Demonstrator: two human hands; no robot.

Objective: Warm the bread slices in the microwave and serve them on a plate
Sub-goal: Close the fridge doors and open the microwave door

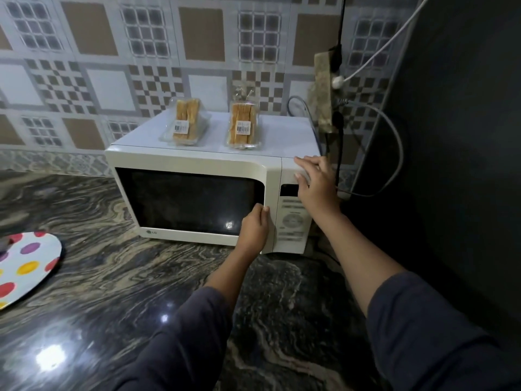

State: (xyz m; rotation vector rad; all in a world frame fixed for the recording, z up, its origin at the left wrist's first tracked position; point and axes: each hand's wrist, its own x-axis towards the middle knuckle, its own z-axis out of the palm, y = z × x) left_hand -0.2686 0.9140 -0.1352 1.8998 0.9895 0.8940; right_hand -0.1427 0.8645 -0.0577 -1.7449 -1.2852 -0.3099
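A cream microwave stands on the dark marble counter with its door closed. Two clear packs of bread slices lie on its top: the left pack and the right pack. My left hand grips the right edge of the microwave door with curled fingers. My right hand rests on the top right corner of the microwave, over the control panel, fingers fairly straight. A white plate with coloured dots lies on the counter at the far left.
A dark tall appliance stands right of the microwave. A socket strip with plugs and cables hangs on the tiled wall behind the microwave's right corner. The marble counter stretches in front.
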